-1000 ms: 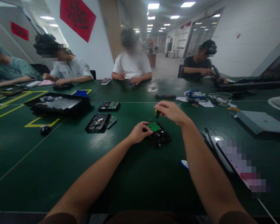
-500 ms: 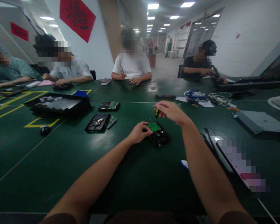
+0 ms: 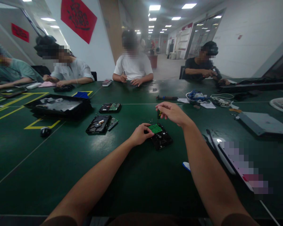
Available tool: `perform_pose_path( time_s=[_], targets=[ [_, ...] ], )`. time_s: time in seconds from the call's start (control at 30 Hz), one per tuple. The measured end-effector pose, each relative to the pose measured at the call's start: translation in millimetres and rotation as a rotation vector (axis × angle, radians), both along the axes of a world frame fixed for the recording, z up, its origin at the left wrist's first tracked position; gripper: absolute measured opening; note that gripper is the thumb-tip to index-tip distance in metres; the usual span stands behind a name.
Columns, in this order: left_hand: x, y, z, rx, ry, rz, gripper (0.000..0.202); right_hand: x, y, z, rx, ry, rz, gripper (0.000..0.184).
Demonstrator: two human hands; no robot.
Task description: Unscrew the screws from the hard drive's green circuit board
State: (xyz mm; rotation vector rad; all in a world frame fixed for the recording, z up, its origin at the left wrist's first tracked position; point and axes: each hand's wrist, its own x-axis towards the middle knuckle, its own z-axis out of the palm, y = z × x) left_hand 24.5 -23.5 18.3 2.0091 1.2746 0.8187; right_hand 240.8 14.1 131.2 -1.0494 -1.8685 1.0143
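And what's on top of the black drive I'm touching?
A green circuit board sits on the far end of the black drive. The left hand covers part of the left edge; anything under the board is hidden.

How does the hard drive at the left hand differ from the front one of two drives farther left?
The left hand touches the first drive; no hand touches the second drive. The first drive carries a green board; a circuit board lies beside the second drive. Both are black, on the table.
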Motion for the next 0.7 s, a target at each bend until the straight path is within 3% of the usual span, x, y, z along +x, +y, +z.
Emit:
perform_pose_path(
  time_s=[0.2, 0.5, 0.7],
  targets=[
    [0.1, -0.2, 0.9, 0.004, 0.007, -0.007, 0.011, 2.8, 3.3, -3.5, 0.059, -0.073, -0.109, 0.020],
    [0.2, -1.0, 2.6, -0.001, 0.006, -0.009, 0.011, -1.6, 1.9, -2.8, 0.020, -0.031, -0.039, 0.028],
    [-0.3, -0.5, 1.8, 0.002, 0.005, -0.009, 0.012, -0.2, 1.8, -0.1, 0.066, -0.063, -0.167, 0.018]
  ],
)
